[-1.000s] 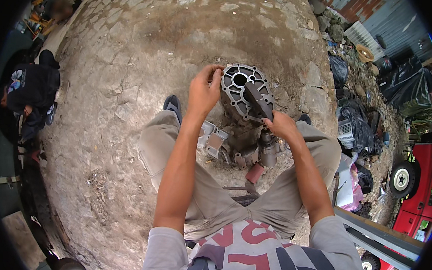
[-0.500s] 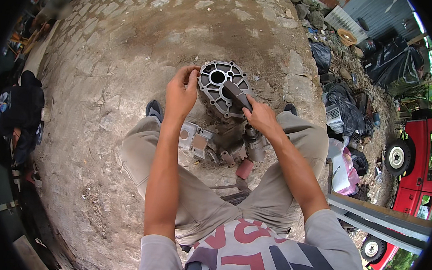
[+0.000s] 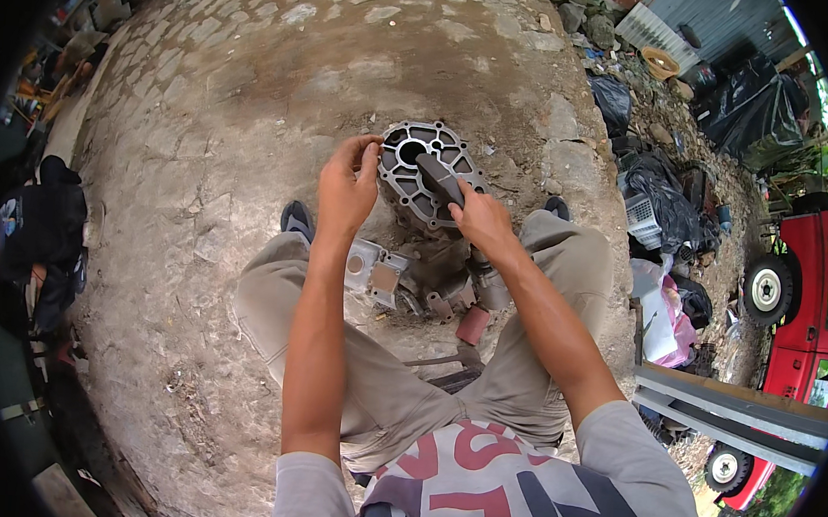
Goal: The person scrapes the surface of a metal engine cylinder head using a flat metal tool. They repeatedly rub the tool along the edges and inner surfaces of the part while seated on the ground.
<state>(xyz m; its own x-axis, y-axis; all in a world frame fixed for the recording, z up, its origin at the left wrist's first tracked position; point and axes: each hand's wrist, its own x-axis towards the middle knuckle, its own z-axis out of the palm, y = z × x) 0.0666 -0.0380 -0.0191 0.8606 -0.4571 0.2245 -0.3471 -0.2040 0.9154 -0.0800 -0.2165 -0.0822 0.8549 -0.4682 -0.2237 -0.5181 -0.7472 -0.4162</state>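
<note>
A grey metal casing (image 3: 416, 188) stands on the ground in front of me, its webbed, bolt-holed face turned up. My left hand (image 3: 347, 183) is at its left rim, thumb and bent fingers closed on the edge. In my right hand (image 3: 483, 217) is a dark flat oblong block (image 3: 440, 178), held by its near end. The block lies slantwise over the face, and its far end partly covers the large round bore. My right fingers are wrapped round it, partly hidden. Nearer me sits a pale metal part (image 3: 375, 273) with a round hole.
Between my legs lie a reddish-brown block (image 3: 472, 325), a grey cylindrical metal part (image 3: 494, 290) and a rod-like tool (image 3: 438, 359). Black plastic bags (image 3: 659, 202) and rubble line the right side, with a red vehicle (image 3: 799, 311) beyond. A dark cloth bundle (image 3: 41, 236) is at far left.
My right hand has moved left with the dark block, whose far end now overlaps the bore. My left hand stays at the casing's rim. The view has shifted slightly.
</note>
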